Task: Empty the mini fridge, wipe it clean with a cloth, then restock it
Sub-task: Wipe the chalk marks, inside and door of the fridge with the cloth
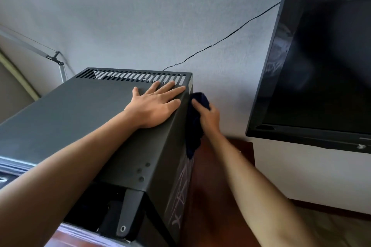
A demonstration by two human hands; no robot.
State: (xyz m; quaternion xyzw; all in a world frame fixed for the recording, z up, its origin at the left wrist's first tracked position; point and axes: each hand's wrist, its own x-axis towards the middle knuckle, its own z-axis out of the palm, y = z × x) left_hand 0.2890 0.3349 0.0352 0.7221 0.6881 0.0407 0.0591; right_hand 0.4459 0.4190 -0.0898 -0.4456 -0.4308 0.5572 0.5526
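The mini fridge (80,110) is a dark grey box seen from above, with vent slots along its back top edge. My left hand (156,104) lies flat on its top near the right rear corner, fingers straight. My right hand (208,118) grips a dark blue cloth (193,126) and holds it against the fridge's right side wall, near the top rear. Part of the cloth hangs down below the hand. The fridge's inside and its contents are hidden from this angle.
A black TV screen (321,62) stands on a white cabinet (301,176) to the right, close to my right arm. A black cable (220,40) runs along the grey wall behind. A metal lamp arm (58,62) stands at the left. Dark wooden floor shows between fridge and cabinet.
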